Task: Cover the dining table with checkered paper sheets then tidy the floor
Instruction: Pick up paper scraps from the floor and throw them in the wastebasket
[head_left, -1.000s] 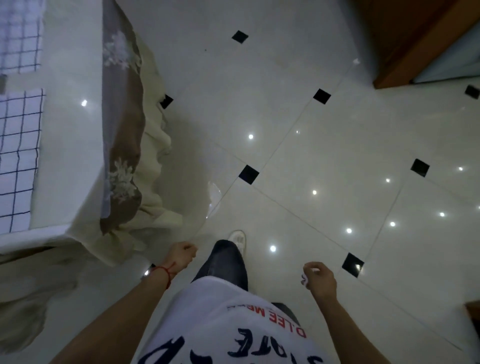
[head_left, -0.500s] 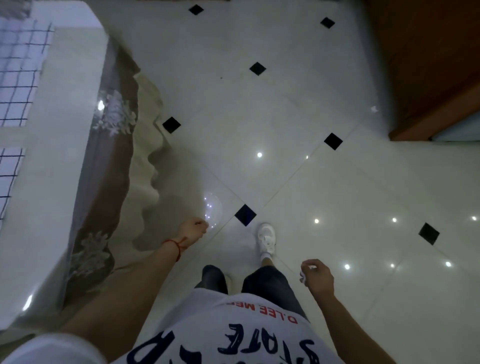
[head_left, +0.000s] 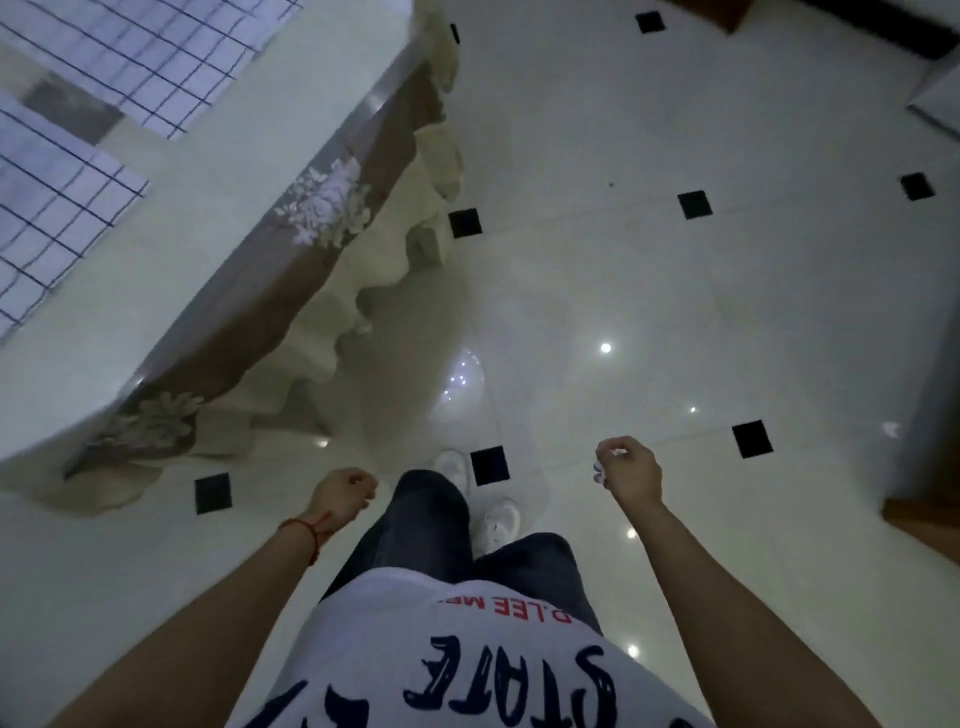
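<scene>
The right hand (head_left: 629, 470) hangs in front of the body at hip height, fingers curled inward around small white scraps (head_left: 602, 472) that show at the fingertips and below the thumb; what the scraps are made of cannot be told. The left hand (head_left: 344, 491) hangs at the same height on the other side, fingers clenched into a loose fist with nothing visible inside it. A red string (head_left: 310, 535) circles the left wrist.

2 checkered paper sheets lie flat on the worktop (head_left: 218, 171) at the upper left. The far sheet (head_left: 156, 57) and the near sheet (head_left: 47, 208) are white with dark grid lines and are set apart by a bare strip of the surface. A tablecloth (head_left: 291, 291) with a brown band and pale flower prints hangs over the worktop edge, and its cream hem falls in folds toward the floor.

The floor (head_left: 649, 270) is glossy pale tile with small black diamond insets at the tile corners, and it reflects several ceiling lights. 1 small white piece (head_left: 890, 429) lies on the floor at the right, well apart from the right hand. Just beyond it stands wooden furniture (head_left: 922, 525) at the right edge of the view.

The person stands beside the worktop in dark trousers (head_left: 431, 525), white shoes (head_left: 500, 522) and a white shirt (head_left: 467, 660) with dark lettering. Both forearms are bare.
</scene>
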